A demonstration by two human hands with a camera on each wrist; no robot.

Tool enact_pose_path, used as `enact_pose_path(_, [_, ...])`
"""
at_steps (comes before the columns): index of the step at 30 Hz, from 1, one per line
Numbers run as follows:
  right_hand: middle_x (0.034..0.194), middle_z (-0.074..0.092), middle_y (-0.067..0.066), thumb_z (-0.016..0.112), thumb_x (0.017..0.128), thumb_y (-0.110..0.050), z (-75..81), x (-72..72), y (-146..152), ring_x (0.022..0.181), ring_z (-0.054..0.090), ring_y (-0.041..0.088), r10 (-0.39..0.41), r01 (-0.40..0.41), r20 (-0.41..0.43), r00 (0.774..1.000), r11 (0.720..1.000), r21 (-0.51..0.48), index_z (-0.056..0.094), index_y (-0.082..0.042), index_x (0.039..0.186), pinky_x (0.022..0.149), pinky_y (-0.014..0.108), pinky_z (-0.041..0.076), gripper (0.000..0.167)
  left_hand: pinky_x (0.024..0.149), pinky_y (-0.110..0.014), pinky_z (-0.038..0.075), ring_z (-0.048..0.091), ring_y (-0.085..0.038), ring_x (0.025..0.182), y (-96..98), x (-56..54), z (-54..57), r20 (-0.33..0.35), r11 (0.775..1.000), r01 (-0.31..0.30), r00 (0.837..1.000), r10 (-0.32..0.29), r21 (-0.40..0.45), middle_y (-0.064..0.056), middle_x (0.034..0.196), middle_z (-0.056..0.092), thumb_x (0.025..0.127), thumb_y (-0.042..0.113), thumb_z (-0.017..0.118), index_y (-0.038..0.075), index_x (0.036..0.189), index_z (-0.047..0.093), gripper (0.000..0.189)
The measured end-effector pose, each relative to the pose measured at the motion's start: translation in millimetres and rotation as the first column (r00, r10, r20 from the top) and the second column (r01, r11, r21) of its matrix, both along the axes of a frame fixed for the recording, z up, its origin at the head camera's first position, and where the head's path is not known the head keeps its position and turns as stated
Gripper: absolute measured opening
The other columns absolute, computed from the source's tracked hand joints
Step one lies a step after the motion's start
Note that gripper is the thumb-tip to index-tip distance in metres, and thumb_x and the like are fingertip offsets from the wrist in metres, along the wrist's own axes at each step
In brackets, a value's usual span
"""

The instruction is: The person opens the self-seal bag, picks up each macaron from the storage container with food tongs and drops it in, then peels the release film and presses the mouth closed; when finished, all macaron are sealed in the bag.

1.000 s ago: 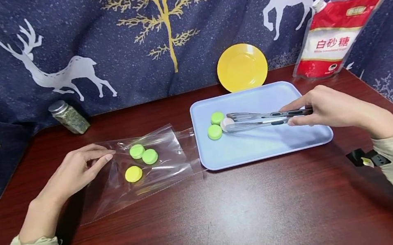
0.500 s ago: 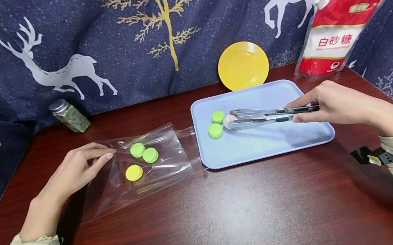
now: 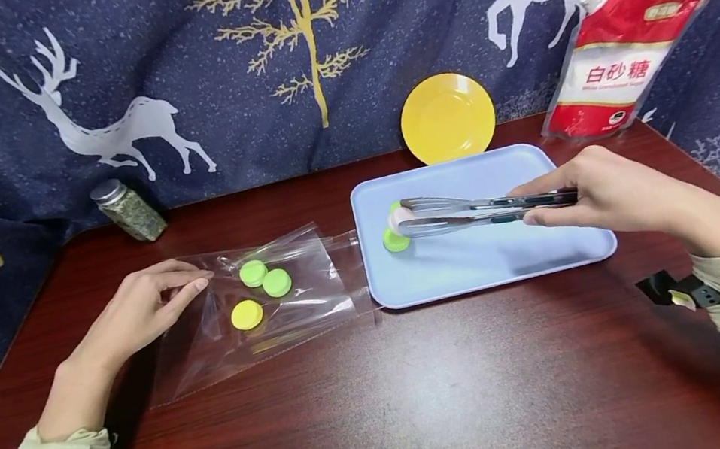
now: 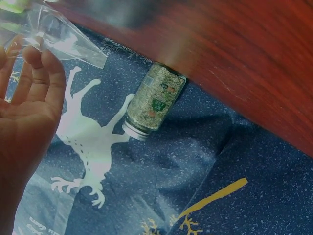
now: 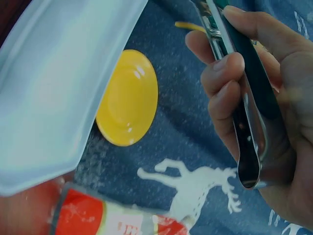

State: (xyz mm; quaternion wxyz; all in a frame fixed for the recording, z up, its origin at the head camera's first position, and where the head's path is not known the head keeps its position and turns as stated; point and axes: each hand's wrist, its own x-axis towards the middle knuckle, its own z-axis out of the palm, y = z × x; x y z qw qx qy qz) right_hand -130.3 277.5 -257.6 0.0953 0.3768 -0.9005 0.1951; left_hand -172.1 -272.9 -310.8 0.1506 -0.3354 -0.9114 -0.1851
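Across a dark wooden table [image 3: 422,383], a person's left hand [image 3: 139,307] pinches the edge of a clear bag [image 3: 315,299] at the tray's nine o'clock, apparently to steady it, while the right hand [image 3: 602,193] curls round tongs [image 3: 469,221] whose nearly closed tips bracket a pale macaron [image 3: 398,219], likely sparing it finger contact. Two green macarons [image 3: 396,240] peek out at its twelve and six o'clock over the blue tray [image 3: 508,258], any lift hard to judge. Farther out, a yellow plate [image 3: 448,118] leans at the tray's twelve, seemingly propped by the cloth [image 3: 250,117], with a sugar pouch [image 3: 620,73] at two.
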Motion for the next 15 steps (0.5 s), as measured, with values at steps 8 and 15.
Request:
enact_pose_path(8, [0.056, 0.042, -0.021, 0.077, 0.077, -0.016, 2.5, -6.2, -33, 0.043, 0.027, -0.006, 0.123, -0.123, -0.001, 0.992, 0.992, 0.011, 0.071, -0.009, 0.107, 0.041, 0.014, 0.027, 0.031, 0.067, -0.02, 0.04, 0.057, -0.009, 0.079, -2.2, 1.4, 2.1, -0.003, 1.0, -0.005, 1.0, 0.005, -0.001, 0.003, 0.092, 0.065, 0.084, 0.007, 0.069, 0.01, 0.096, 0.074, 0.014])
enact_pose_path(15, [0.057, 0.049, -0.02, 0.075, 0.078, -0.016, -2.5, -12.7, -58, 0.045, 0.03, -0.005, 0.149, -0.148, -0.021, 0.989, 0.988, 0.04, 0.072, -0.009, 0.103, 0.042, 0.017, 0.028, 0.026, 0.068, -0.021, 0.041, 0.057, -0.008, 0.08, -0.9, 1.6, 1.6, 0.012, 1.0, -0.001, 1.0, 0.001, 0.0, 0.003, 0.093, 0.065, 0.085, 0.008, 0.067, 0.009, 0.097, 0.073, 0.013])
